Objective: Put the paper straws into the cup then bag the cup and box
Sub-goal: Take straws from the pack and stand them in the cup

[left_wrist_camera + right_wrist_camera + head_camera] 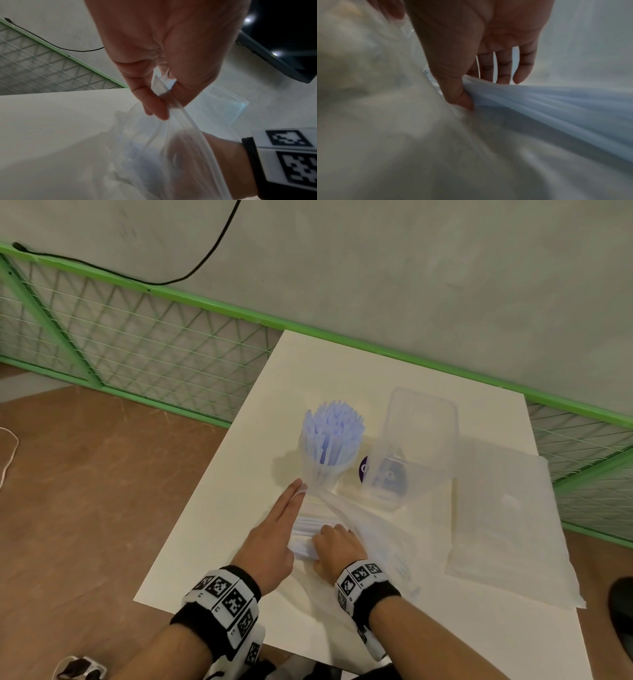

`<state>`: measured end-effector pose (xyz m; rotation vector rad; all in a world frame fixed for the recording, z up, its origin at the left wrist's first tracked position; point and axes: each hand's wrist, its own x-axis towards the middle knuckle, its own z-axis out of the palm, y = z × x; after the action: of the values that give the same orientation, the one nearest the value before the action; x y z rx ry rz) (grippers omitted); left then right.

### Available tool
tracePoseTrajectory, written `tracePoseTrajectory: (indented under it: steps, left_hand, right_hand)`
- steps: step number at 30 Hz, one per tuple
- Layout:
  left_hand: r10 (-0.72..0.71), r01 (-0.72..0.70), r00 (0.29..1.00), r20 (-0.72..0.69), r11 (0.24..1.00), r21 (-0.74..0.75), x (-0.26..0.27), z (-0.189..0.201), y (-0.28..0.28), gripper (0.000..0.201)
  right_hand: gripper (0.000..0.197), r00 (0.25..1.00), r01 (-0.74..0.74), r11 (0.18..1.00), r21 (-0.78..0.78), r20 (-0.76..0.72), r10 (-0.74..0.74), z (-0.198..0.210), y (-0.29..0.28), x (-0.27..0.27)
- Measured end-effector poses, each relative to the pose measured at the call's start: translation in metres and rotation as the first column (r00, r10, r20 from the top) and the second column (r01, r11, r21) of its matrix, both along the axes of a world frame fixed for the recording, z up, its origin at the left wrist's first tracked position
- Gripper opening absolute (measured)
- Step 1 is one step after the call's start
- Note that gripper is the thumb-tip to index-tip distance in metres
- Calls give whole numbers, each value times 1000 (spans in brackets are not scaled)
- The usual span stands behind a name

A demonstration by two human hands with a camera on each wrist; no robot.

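Observation:
A clear cup point(325, 470) stands mid-table, packed with several upright pale blue paper straws point(332, 426). To its right is a clear plastic box point(414, 446). In front of the cup lies a clear zip bag point(376, 529) with a bundle of straws point(305, 529) in it. My left hand point(291, 501) pinches the bag's zip rim point(180, 115) between thumb and finger point(154, 106). My right hand point(334, 542) reaches inside the bag and grips the straw bundle point(556, 105), the thumb point(460, 94) pressed on it.
A stack of flat clear bags point(507, 525) lies at the table's right. The white table point(239, 508) ends in an edge on the left over brown floor. A green wire fence point(154, 337) runs behind it. A black cable hangs on the wall.

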<state>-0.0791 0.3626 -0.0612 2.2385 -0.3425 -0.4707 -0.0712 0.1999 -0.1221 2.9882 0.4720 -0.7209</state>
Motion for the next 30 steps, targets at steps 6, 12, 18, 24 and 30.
tracePoseTrajectory:
  steps: [6, 12, 18, 24, 30]
  left_hand:
    - [11, -11, 1000, -13, 1000, 3, 0, 3, 0, 106]
    - [5, -5, 1000, -13, 1000, 17, 1, 1, 0, 106]
    - [7, -7, 1000, 3, 1000, 19, 3, -2, 3, 107]
    - [34, -35, 999, 14, 999, 28, 6, -3, 5, 106]
    - [40, -41, 999, 21, 999, 23, 8, -7, 2, 105]
  right_hand:
    - [23, 1000, -4, 1000, -27, -24, 4, 1, 3, -2]
    - [27, 997, 70, 996, 60, -41, -67, 3, 1, -6]
    - [21, 969, 239, 925, 296, -16, -246, 3, -14, -11]
    - [39, 875, 285, 508, 813, -4, -484, 31, -21, -25]
    - [22, 756, 490, 397, 776, -152, -636, 36, -29, -30]
